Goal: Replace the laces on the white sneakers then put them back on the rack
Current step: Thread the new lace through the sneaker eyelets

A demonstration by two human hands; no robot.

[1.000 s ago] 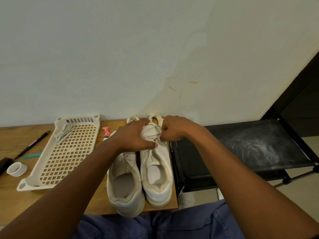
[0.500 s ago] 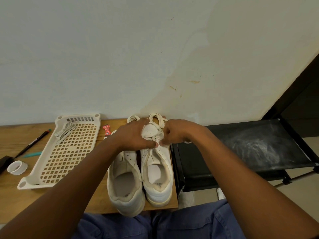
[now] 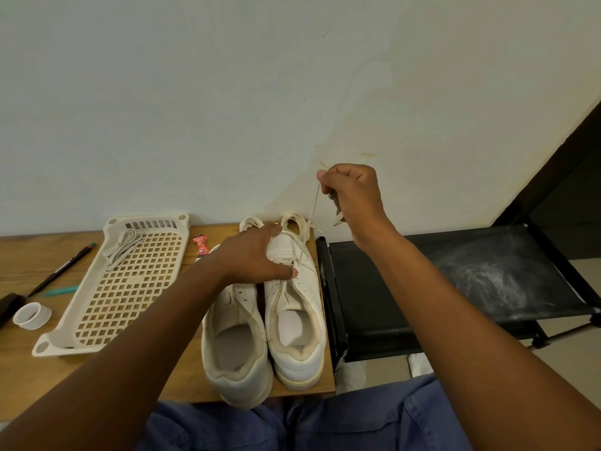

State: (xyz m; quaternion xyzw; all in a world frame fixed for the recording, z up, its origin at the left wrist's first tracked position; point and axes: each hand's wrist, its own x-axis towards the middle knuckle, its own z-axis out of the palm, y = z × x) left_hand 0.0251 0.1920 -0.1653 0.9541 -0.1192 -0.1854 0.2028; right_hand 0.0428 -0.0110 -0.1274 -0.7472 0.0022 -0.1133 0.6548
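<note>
Head view: sneakers point(image 3: 294, 323) side by side, toes toward wall point(image 3: 227, 92).

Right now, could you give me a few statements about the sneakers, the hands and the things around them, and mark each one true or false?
1. The right hand pinches a lace raised above the right sneaker. True.
2. The left hand lies flat on the bare wooden table. False: it rests on the front of the sneakers.
3. A bundle of laces lies in the perforated tray. True.
4. The sneakers stand on the black rack. False: they stand on the table, left of the rack.
5. The small white ring sits inside the tray. False: it sits on the table, left of the tray.
</note>
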